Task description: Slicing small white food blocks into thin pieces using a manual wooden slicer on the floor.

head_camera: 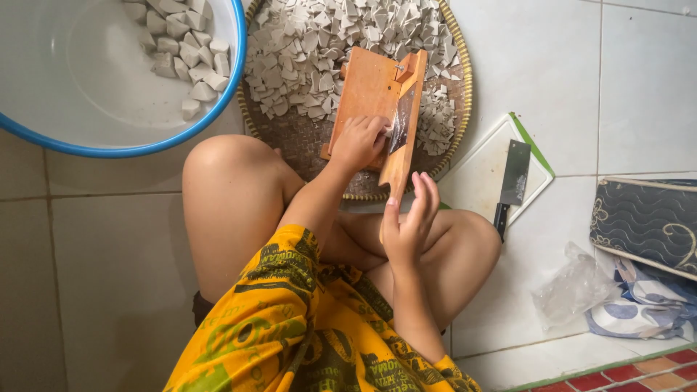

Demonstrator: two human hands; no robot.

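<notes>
On the tiled floor, far left, a blue-rimmed basin [218, 94] holds pale chunks [190, 43]. Next, a woven tray [465, 80] is heaped with thin white slices [312, 43]; a wooden slicer board [374, 101] leans on it. Left hand [358, 141] curled, pressing a piece on the board near the blade, so fingertips could get nicked. Right hand [408, 221] half open, steadying the board's lower end; loose grip, board may slip. Cleaver [512, 181] lies on cutting board [475, 178] right.

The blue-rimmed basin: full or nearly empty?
Nearly empty: the basin holds only a small pile of white chunks at one side; the rest is bare.
</notes>
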